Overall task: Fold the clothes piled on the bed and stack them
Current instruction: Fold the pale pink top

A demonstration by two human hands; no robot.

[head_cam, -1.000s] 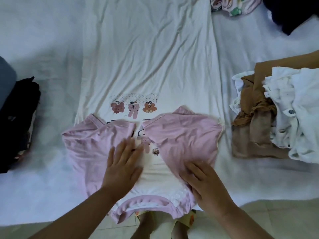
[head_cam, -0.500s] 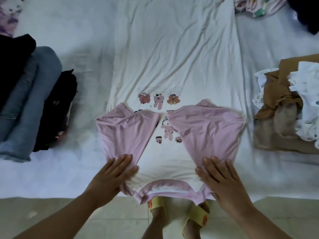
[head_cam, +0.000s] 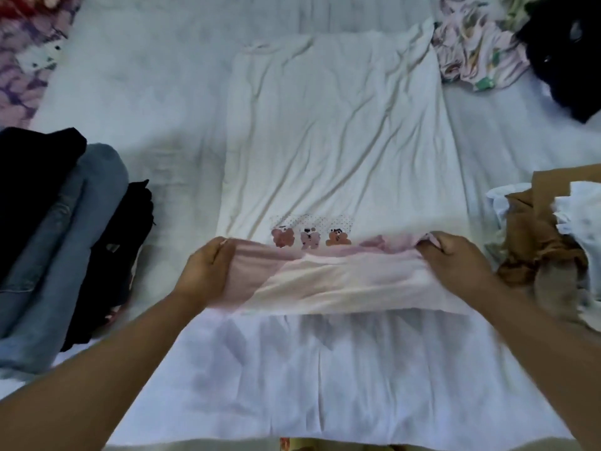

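A long cream nightdress with pink sleeves and a row of three bear prints lies flat on the white bed. Its neck end is doubled over away from me into a pink and cream band just below the bears. My left hand grips the band's left end, fingers curled round the pink sleeve. My right hand grips the right end the same way.
Folded jeans and dark clothes are stacked at the left. A brown and white pile sits at the right. A floral garment and a black one lie at the far right corner.
My hands went from pressing flat on the folded sleeves to gripping the garment's near end and carrying it forward, so the collar part now lies turned over. The view shifted further onto the bed.
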